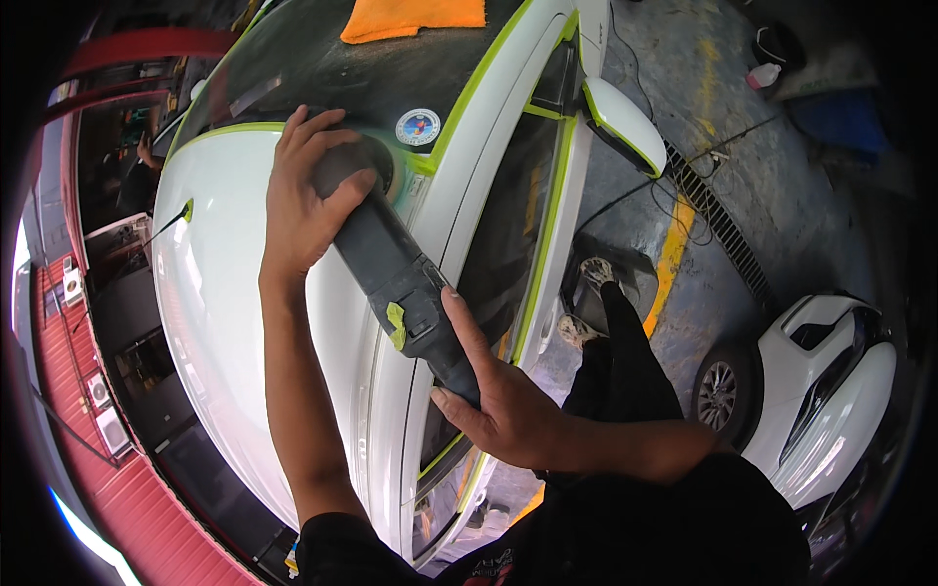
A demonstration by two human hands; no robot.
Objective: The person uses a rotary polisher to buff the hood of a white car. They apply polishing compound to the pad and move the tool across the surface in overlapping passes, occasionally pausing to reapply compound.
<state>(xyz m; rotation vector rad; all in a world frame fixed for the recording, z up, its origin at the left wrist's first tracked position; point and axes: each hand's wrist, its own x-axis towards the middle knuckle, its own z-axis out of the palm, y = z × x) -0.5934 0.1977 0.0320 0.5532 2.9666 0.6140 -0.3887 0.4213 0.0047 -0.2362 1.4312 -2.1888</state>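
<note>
A black car polisher (391, 264) lies slantwise over the white car roof (225, 322), its round head at the corner by the dark windscreen (293, 68). My left hand (313, 190) is closed over the polisher's head, fingers across the top and thumb on the near side. Lower right, my right hand (503, 400) grips the rear of the body, thumb and forefinger on either side. A piece of green tape (396, 325) sticks to the casing. The pad is mostly hidden under the head. Beside it, a round sticker (418, 127) shows on the glass.
Green masking tape edges the windscreen and side windows. An orange cloth (412, 16) rests on the glass. The wing mirror (625, 125) juts out at right. Cables cross the floor near a drain grate (723, 225). Another white car (811, 391) stands lower right; a short aerial (176, 220) rises from the roof.
</note>
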